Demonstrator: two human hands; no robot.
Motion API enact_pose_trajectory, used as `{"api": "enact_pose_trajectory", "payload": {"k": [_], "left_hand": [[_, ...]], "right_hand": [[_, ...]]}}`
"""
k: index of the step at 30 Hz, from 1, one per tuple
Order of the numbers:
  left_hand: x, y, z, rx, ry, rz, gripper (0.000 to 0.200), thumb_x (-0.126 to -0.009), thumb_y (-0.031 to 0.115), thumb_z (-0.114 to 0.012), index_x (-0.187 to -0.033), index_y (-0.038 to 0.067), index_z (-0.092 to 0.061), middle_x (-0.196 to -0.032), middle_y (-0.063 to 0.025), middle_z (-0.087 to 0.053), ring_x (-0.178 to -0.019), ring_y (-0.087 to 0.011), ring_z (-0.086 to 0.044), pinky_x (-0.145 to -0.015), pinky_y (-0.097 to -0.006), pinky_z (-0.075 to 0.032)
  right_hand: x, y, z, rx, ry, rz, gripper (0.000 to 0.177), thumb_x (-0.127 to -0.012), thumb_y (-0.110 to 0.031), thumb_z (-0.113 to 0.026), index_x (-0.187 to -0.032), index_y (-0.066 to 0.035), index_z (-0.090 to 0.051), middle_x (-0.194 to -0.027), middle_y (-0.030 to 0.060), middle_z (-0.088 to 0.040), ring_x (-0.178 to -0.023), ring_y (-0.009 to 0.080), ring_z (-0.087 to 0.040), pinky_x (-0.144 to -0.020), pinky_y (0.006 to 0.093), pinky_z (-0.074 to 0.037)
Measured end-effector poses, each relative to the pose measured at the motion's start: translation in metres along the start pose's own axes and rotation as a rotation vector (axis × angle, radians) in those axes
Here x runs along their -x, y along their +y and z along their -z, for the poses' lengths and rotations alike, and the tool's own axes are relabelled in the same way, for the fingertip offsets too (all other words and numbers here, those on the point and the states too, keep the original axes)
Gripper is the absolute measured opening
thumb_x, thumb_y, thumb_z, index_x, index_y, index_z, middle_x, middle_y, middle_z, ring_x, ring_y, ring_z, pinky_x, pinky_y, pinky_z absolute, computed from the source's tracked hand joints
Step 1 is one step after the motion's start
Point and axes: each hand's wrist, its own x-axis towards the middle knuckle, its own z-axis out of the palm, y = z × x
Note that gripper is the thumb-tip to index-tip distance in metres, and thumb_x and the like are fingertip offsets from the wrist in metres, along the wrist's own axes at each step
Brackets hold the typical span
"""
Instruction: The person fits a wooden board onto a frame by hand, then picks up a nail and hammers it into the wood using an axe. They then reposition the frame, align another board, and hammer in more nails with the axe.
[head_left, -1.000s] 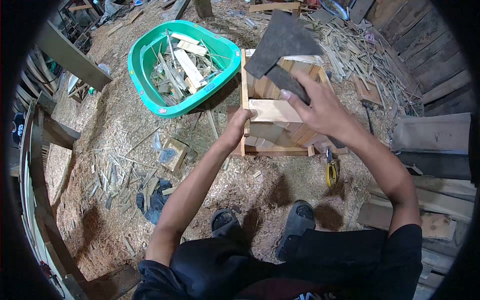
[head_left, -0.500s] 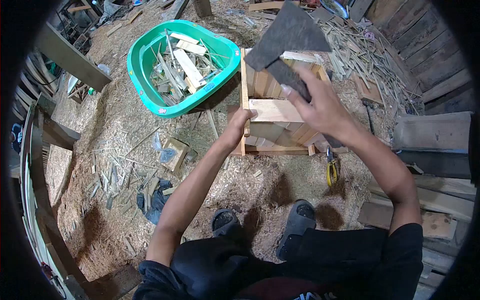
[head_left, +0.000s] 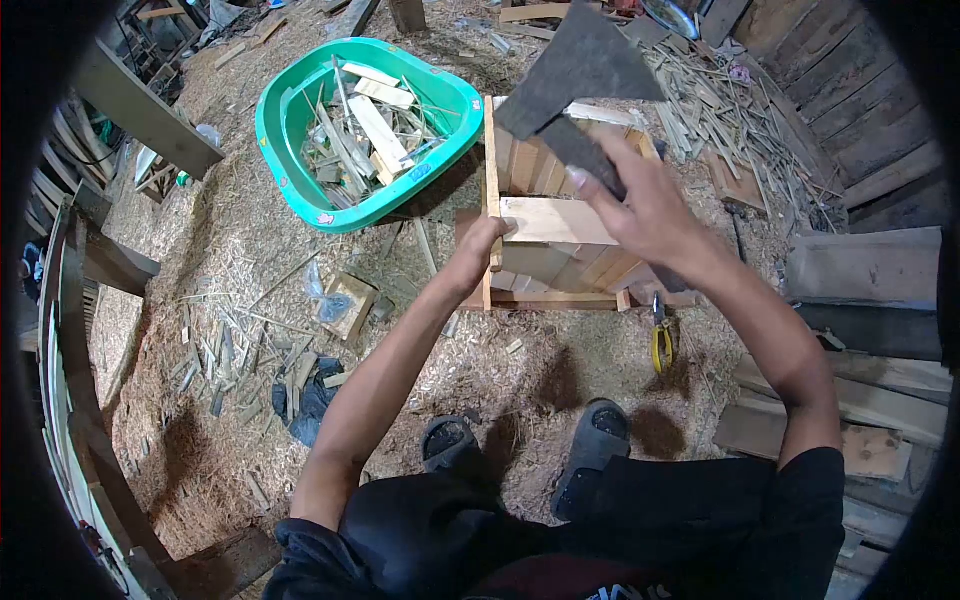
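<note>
My right hand (head_left: 655,205) is wrapped around the handle of a hatchet (head_left: 580,75), whose broad dark head is raised above a wooden crate (head_left: 560,298). Below that hand, the handle's lower end shows near the crate's right side. My left hand (head_left: 478,258) grips the crate's left edge strip (head_left: 491,160), its thumb against the end of a pale board (head_left: 555,221) that runs across the crate's middle. Part of this board is hidden behind my right hand. Pliers with yellow handles (head_left: 661,345) lie on the ground just right of the crate.
A green basin (head_left: 275,150) full of wood scraps stands left of the crate. Thin offcuts (head_left: 715,120) are heaped at the back right, by a plank wall (head_left: 850,90). Boards (head_left: 880,400) are stacked at the right. Shavings cover the ground around my sandals (head_left: 600,440).
My right hand and the hatchet have shifted slightly to the right. My left hand keeps its hold on the crate's edge.
</note>
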Motion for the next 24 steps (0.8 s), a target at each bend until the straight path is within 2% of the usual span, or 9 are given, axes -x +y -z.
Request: {"api": "enact_pose_trajectory", "payload": {"k": [2, 3, 6, 12, 13, 17, 20, 21, 24], "left_hand": [[0.013, 0.02, -0.01, 0.02, 0.03, 0.114, 0.06, -0.093, 0.04, -0.05, -0.138, 0.0, -0.047, -0.13, -0.014, -0.057, -0.12, -0.0248, -0.056, -0.103, -0.0418, -0.045], [0.011, 0.016, -0.007, 0.015, -0.017, 0.048, 0.059, -0.094, 0.039, -0.049, -0.138, 0.0, -0.046, -0.13, -0.0141, -0.056, -0.12, -0.0249, -0.056, -0.104, -0.0419, -0.045], [0.006, 0.011, -0.002, -0.004, -0.095, -0.072, 0.058, -0.095, 0.038, -0.048, -0.139, 0.001, -0.046, -0.131, -0.014, -0.055, -0.121, -0.0252, -0.055, -0.104, -0.0422, -0.045], [0.002, 0.004, -0.001, -0.013, -0.038, -0.05, 0.055, -0.096, 0.037, -0.047, -0.138, 0.002, -0.047, -0.133, -0.0134, -0.055, -0.122, -0.0256, -0.055, -0.105, -0.0424, -0.044], [0.001, 0.001, 0.0, -0.017, -0.031, -0.058, 0.055, -0.096, 0.037, -0.047, -0.138, 0.001, -0.048, -0.133, -0.0133, -0.055, -0.122, -0.0255, -0.055, -0.105, -0.0421, -0.044], [0.012, 0.016, -0.01, 0.013, 0.006, 0.01, 0.056, -0.096, 0.04, -0.049, -0.133, -0.002, -0.053, -0.132, -0.0143, -0.057, -0.123, -0.0233, -0.05, -0.109, -0.0372, -0.036], [0.017, 0.023, -0.015, -0.001, -0.072, -0.064, 0.056, -0.096, 0.039, -0.047, -0.138, 0.001, -0.048, -0.13, -0.0134, -0.058, -0.121, -0.0253, -0.055, -0.105, -0.0405, -0.043], [0.02, 0.027, -0.018, 0.01, -0.032, -0.052, 0.056, -0.096, 0.039, -0.047, -0.136, 0.001, -0.05, -0.131, -0.0139, -0.058, -0.12, -0.0251, -0.055, -0.105, -0.0404, -0.043], [0.011, 0.018, -0.009, -0.038, -0.02, -0.066, 0.055, -0.096, 0.039, -0.048, -0.135, 0.001, -0.052, -0.131, -0.0142, -0.057, -0.12, -0.0246, -0.055, -0.105, -0.0403, -0.042]], "right_hand": [[0.01, 0.019, -0.019, 0.078, -0.062, 0.114, 0.04, -0.098, -0.024, -0.063, -0.125, 0.002, -0.053, -0.089, 0.0253, -0.069, -0.08, 0.0367, -0.071, -0.073, 0.0477, -0.051], [0.012, 0.014, -0.018, 0.126, -0.323, -0.077, 0.039, -0.098, -0.026, -0.062, -0.126, 0.0, -0.052, -0.091, 0.0289, -0.068, -0.085, 0.0406, -0.07, -0.077, 0.0515, -0.051], [0.009, 0.008, -0.01, 0.15, -0.39, -0.168, 0.037, -0.099, -0.027, -0.061, -0.124, -0.002, -0.052, -0.086, 0.0281, -0.066, -0.079, 0.04, -0.069, -0.07, 0.0485, -0.05], [0.0, -0.014, 0.009, -0.025, -0.051, -0.098, 0.034, -0.1, -0.027, -0.061, -0.12, -0.001, -0.054, -0.082, 0.0205, -0.069, -0.07, 0.0341, -0.068, -0.061, 0.0418, -0.047], [-0.002, -0.018, 0.01, -0.042, -0.034, -0.106, 0.031, -0.1, -0.025, -0.056, -0.116, 0.001, -0.053, -0.083, 0.0224, -0.066, -0.073, 0.0403, -0.067, -0.069, 0.0481, -0.051], [0.014, 0.013, -0.022, 0.093, -0.073, 0.058, 0.037, -0.1, -0.028, -0.053, -0.121, 0.002, -0.05, -0.082, 0.0295, -0.066, -0.079, 0.0472, -0.068, -0.076, 0.0534, -0.053], [0.014, 0.016, -0.022, 0.132, -0.283, -0.124, 0.034, -0.099, -0.025, -0.06, -0.121, 0.0, -0.053, -0.083, 0.029, -0.066, -0.081, 0.0428, -0.069, -0.076, 0.0499, -0.052], [0.01, 0.002, -0.011, 0.101, -0.382, -0.23, 0.039, -0.1, -0.028, -0.055, -0.12, 0.004, -0.051, -0.094, 0.033, -0.065, -0.089, 0.0498, -0.066, -0.081, 0.0549, -0.051], [0.012, -0.003, -0.007, 0.067, -0.168, -0.112, 0.039, -0.099, -0.026, -0.057, -0.123, 0.005, -0.051, -0.092, 0.0312, -0.066, -0.09, 0.0496, -0.066, -0.082, 0.0539, -0.051]]}}
